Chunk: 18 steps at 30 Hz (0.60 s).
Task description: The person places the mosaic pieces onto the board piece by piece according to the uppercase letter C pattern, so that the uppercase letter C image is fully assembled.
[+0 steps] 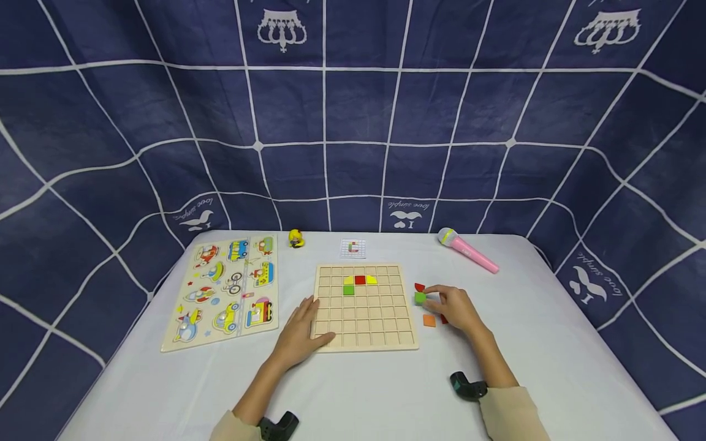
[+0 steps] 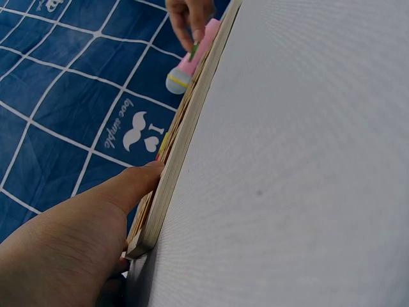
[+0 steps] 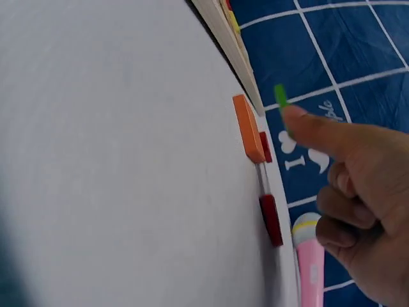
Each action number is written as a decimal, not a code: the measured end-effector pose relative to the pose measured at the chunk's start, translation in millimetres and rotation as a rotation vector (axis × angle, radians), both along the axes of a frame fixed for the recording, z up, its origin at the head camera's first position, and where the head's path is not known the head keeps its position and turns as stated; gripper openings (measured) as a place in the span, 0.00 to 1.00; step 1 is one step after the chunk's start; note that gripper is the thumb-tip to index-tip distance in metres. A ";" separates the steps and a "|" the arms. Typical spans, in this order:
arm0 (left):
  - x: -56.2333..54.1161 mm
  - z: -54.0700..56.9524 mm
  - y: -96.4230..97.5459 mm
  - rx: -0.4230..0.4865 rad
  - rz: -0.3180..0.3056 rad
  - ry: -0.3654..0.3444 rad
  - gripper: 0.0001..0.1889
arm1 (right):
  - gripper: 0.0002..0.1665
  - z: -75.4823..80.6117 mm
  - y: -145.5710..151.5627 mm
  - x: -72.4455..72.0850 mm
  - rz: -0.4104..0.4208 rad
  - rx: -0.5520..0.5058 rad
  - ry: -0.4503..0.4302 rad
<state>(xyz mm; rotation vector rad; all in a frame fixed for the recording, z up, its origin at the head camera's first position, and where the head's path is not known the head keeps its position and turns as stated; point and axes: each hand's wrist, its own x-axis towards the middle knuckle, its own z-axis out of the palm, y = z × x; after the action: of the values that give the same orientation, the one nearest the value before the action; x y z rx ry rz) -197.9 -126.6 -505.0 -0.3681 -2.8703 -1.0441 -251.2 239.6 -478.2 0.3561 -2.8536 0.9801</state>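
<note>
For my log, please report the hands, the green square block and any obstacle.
Right hand pinching green square block. Left hand resting at left edge of pale wooden grid board. Nothing visible between block and board.

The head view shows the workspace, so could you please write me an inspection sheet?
Surface: white table.
Job's things: pattern card; grid board bearing two yellow pieces, a red square and a green square; orange square and red pieces lie to its right.
Clutter: picture puzzle, yellow figurine, pink microphone.
Hands: left hand rests on the board's left edge; right hand pinches a green block.
Cables: nothing seen.
Surroundings: white-lined navy curtain.
</note>
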 end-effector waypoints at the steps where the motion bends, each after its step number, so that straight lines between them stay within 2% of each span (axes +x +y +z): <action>1: 0.1 -0.1 -0.1 -0.001 0.000 -0.002 0.47 | 0.17 2.2 -4.6 -0.1 0.007 -0.008 0.011; 7: -0.5 -1.0 -0.8 -0.005 0.002 -0.002 0.48 | 0.17 11.5 -43.4 -1.5 0.067 -0.026 0.042; 14: -0.5 -0.8 -0.2 -0.010 -0.002 -0.001 0.47 | 0.16 6.1 -93.6 -4.4 0.152 -0.035 0.035; 18: 0.6 -0.1 -0.3 -0.013 0.001 0.000 0.47 | 0.15 1.9 -116.7 -6.6 0.173 -0.019 0.053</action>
<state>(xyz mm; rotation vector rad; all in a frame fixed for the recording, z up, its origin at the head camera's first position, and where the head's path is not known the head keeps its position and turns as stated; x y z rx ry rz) -197.4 -126.9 -505.1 -0.3671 -2.8780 -1.0255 -257.9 122.9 -476.3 0.6262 -2.8013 1.0095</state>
